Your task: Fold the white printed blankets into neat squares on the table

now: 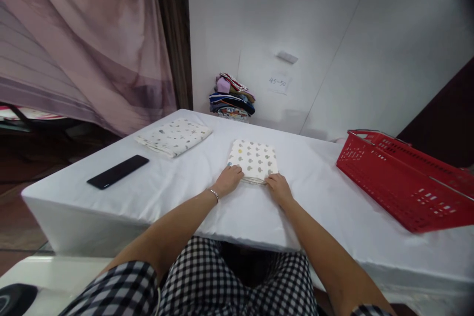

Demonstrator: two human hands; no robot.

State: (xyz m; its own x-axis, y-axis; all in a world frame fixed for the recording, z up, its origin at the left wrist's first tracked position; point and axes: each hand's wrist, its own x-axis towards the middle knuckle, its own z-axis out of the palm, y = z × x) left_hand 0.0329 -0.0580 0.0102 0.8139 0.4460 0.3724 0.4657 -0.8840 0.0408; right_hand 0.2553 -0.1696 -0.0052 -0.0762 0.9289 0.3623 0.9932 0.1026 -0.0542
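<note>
Beyond a lap in black-and-white checked clothes (pixel 207 281), I see two bare hands at work on a white-covered table (pixel 237 217). A bracelet (pixel 214 195) circles the left wrist. The left hand (pixel 228 180) lays bent fingers on the near left corner of a folded cloth (pixel 254 155), printed with grey motifs; the right hand (pixel 279 188) touches the near right corner. From my remote view, I cannot tell whether either hand pinches the layers. The cloth lies flat mid-table, between a red basket (pixel 392 177) at right and a black phone (pixel 118 171) at left. Past the phone lies a second folded cloth (pixel 177 136). Beyond the table's far edge rises a stack of folded fabrics (pixel 231 98), beside a paper marked "45-50" (pixel 279 82) on a pale wall (pixel 326 19).
</note>
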